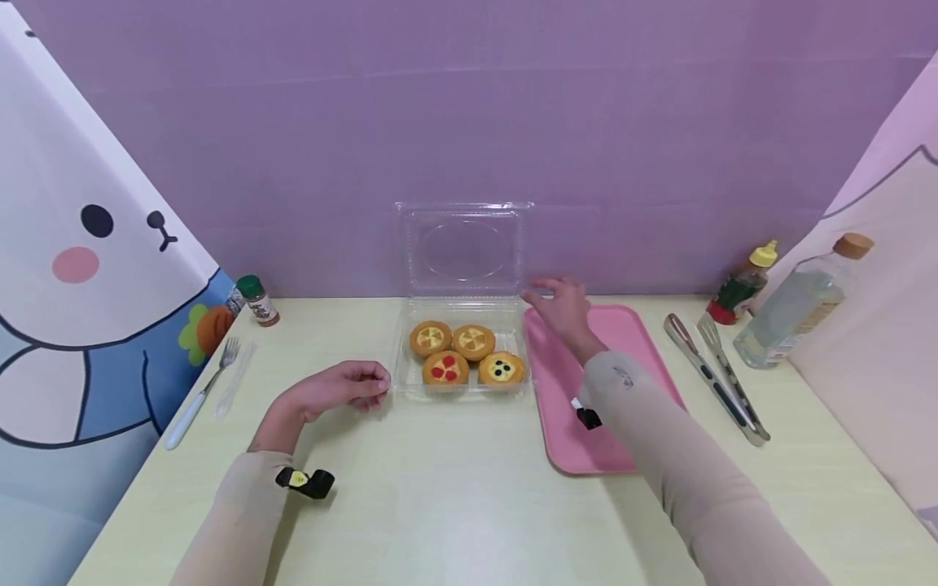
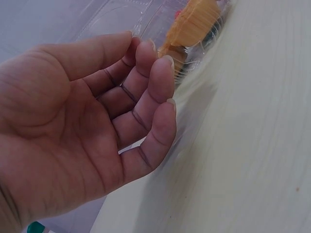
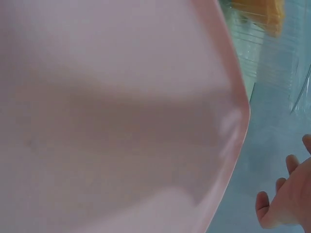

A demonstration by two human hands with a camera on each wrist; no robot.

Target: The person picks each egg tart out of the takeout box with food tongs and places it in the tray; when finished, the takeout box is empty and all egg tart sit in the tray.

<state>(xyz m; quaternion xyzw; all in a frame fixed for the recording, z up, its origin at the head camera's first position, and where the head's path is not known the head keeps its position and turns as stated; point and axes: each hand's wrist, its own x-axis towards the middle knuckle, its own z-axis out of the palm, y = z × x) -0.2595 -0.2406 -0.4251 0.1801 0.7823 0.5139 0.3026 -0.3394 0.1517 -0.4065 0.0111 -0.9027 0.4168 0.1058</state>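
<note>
A clear plastic clamshell container sits mid-table, its lid raised upright against the backdrop. Inside are several small tarts: two with a pale cross pattern, one with red pieces and one with dark berries. My left hand is at the container's front left corner, thumb and index finger pinching its edge; the left wrist view shows the other fingers loosely curled. My right hand hovers over the far end of a pink tray, fingers spread toward the lid's lower right side and holding nothing.
Right of the tray lie metal tongs, with a yellow-capped sauce bottle and a clear bottle behind. At left are a fork, a clear wrapped utensil and a green-capped spice jar. A purple backdrop borders the table.
</note>
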